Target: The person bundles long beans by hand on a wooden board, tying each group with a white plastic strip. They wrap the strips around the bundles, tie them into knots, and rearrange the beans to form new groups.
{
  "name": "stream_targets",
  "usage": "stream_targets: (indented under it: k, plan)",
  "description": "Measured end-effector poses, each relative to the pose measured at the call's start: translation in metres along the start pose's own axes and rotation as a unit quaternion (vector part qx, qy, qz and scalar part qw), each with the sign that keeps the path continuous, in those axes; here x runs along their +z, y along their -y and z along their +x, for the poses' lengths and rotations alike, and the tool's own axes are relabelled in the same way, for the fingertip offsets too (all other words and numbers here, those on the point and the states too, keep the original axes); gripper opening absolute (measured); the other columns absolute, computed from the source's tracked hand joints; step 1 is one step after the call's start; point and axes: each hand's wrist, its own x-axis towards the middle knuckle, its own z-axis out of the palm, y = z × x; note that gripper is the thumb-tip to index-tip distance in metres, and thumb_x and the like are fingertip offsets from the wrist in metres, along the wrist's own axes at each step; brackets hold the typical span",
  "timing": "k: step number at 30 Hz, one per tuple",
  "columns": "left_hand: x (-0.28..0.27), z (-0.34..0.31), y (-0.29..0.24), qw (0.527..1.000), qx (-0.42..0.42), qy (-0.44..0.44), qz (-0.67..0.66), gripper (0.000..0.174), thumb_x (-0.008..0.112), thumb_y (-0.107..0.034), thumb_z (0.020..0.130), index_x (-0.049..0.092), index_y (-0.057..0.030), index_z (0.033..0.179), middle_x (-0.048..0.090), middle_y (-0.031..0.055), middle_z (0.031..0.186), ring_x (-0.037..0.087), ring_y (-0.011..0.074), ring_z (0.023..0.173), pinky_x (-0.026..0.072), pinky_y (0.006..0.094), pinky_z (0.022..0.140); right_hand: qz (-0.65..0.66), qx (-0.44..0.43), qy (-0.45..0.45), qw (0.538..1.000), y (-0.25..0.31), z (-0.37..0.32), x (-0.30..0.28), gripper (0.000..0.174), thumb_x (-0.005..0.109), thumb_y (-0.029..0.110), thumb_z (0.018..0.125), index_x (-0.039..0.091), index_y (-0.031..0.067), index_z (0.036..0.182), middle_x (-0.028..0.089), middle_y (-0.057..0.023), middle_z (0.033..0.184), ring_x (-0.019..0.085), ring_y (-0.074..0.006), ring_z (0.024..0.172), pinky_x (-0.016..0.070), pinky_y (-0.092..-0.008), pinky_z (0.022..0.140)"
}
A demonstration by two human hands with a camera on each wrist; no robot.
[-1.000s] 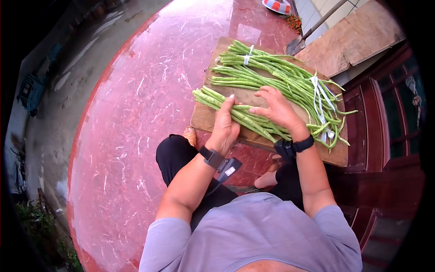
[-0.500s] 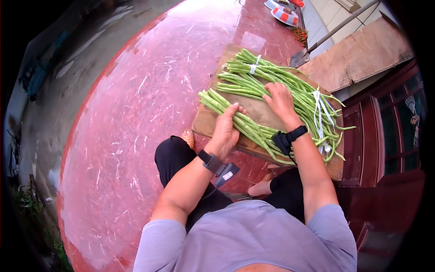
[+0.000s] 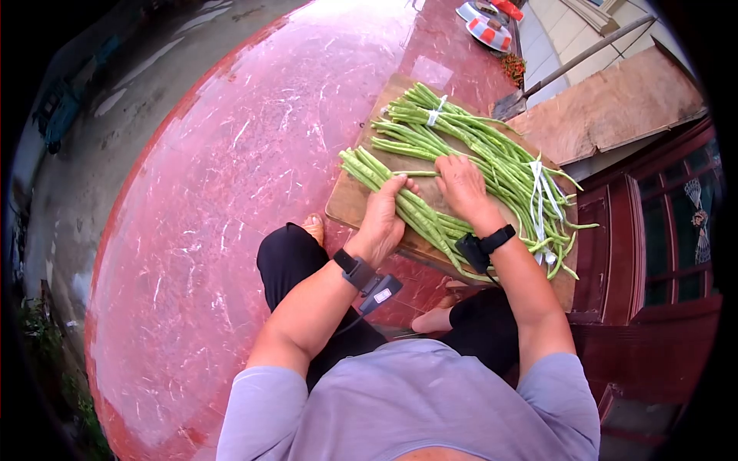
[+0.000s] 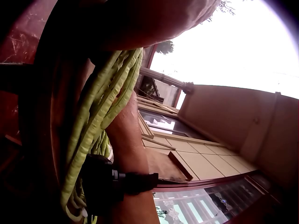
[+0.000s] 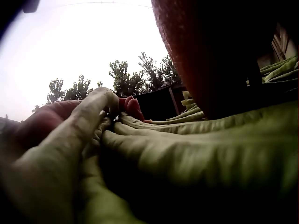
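In the head view the left hand grips a bunch of long green beans, thumb across the top, their tips slanting up to the left. The bunch's lower part passes beside the right wrist. To its right, the right hand pinches a single long bean, whose end reaches the left fingers. Behind lies a pile of long beans with white ties round it. The left wrist view has the held beans hanging below the palm; in the right wrist view the left thumb lies along them.
The beans lie on a low wooden board in front of the person's knees. Beyond its right side are a plywood sheet, a shovel and a dark red door. A white-and-orange basin sits on the red floor.
The right hand went from above the held bunch to the pile, then came back toward the left hand with one bean. The left hand kept its grip on the bunch.
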Motion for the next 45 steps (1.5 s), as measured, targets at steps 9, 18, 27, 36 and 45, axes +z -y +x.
stream_targets:
  k: [9,18,27,36,45]
  plan:
    - [0.012,-0.013,-0.005,1.0,0.0,0.0,0.007,0.019,0.066,-0.015,0.09,0.063,-0.0011,0.103,0.065,0.0071,0.096,0.062,0.0165,0.09,0.0538,0.0316,0.077,0.25,0.126,0.002,0.96,0.016,-0.008,-0.021,0.012,0.063,0.014,0.088,0.059,0.0054,0.095,0.062,-0.0121,0.09,0.062,-0.0311,0.083,0.0484,-0.0416,0.071]
    - [0.009,-0.014,-0.003,0.995,0.015,0.102,0.01,0.032,0.067,-0.026,0.092,0.063,-0.0007,0.111,0.063,0.0059,0.1,0.06,0.0141,0.093,0.0522,0.0292,0.085,0.34,0.108,-0.007,0.934,0.05,-0.021,-0.048,0.013,0.062,0.014,0.089,0.062,0.0051,0.099,0.06,-0.0127,0.088,0.062,-0.0294,0.081,0.048,-0.0382,0.071]
    - [0.013,-0.018,-0.007,0.997,-0.01,0.071,0.035,0.033,0.07,-0.031,0.09,0.064,-0.0017,0.104,0.063,0.0066,0.094,0.062,0.0163,0.087,0.0529,0.0293,0.082,0.292,0.059,0.007,0.954,0.052,-0.033,-0.055,0.012,0.062,0.012,0.088,0.062,0.005,0.098,0.059,-0.012,0.089,0.06,-0.032,0.086,0.0476,-0.0407,0.073]
    - [0.015,-0.019,-0.002,0.998,0.013,0.052,-0.013,0.019,0.069,-0.023,0.089,0.062,-0.0052,0.094,0.063,0.0073,0.091,0.063,0.0184,0.085,0.0538,0.0313,0.08,0.299,0.05,0.034,0.952,0.054,-0.033,-0.064,0.013,0.061,0.012,0.089,0.063,0.0054,0.1,0.061,-0.0134,0.092,0.06,-0.0331,0.088,0.0479,-0.0417,0.075]
    - [0.013,-0.017,-0.002,0.998,0.031,0.014,0.057,0.02,0.072,-0.019,0.087,0.058,-0.0068,0.094,0.061,0.0059,0.077,0.062,0.0199,0.074,0.0542,0.0344,0.075,0.169,0.041,-0.03,0.984,0.003,-0.008,-0.012,0.025,0.062,0.009,0.086,0.06,0.007,0.11,0.061,-0.0125,0.105,0.059,-0.0317,0.098,0.0502,-0.0418,0.078]
